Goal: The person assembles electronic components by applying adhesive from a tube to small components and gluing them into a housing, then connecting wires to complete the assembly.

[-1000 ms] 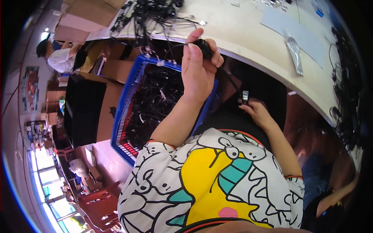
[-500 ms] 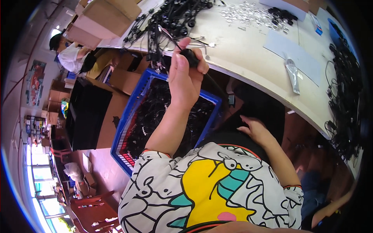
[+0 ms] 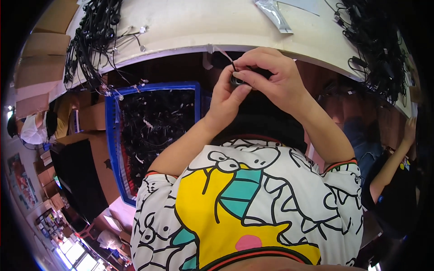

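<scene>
In front of the table edge, both of my hands meet around a small black round part with a thin cable [image 3: 236,81]. My left hand [image 3: 224,94] grips it from the left, thumb and fingers closed about it. My right hand [image 3: 276,77] pinches at its upper side with thumb and forefinger. Pale wire ends rise from between the fingers toward the table edge. Much of the part is covered by my fingers, so its exact kind does not show.
The white table [image 3: 190,27] bears a heap of black cables [image 3: 97,34] at left, another cable pile [image 3: 375,45] at right and a silvery packet [image 3: 274,16]. A blue crate [image 3: 197,101] full of dark cables stands below, left of me. Another person's arm [image 3: 393,165] is at right.
My right hand has come up from my lap to join my left hand at the black part. The left hand has lowered it from over the table edge. The view has swung right.
</scene>
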The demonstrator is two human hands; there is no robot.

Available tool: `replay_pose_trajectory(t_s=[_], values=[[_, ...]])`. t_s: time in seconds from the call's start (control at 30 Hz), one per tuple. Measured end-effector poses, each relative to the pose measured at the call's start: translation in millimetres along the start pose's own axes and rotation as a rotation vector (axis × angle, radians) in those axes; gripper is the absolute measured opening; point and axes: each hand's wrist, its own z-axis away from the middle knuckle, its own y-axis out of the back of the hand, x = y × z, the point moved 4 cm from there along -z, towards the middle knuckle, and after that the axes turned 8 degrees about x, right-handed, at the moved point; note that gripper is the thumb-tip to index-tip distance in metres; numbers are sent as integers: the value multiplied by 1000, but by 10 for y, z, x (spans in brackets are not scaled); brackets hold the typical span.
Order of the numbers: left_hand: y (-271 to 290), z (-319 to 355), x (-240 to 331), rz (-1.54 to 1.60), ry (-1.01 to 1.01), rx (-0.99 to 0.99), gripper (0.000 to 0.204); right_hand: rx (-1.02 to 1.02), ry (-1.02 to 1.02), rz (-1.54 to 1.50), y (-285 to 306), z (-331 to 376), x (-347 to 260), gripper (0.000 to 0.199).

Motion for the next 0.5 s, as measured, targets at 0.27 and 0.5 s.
replay_pose_trajectory(t_s=[0.27,0.5], values=[[195,199,131,-148,7,71,34,-83,74,-120,-249,-48,-64,13],[249,168,103,-239,183,-4,45,-136,-73,-145,-266,33,101,8]])
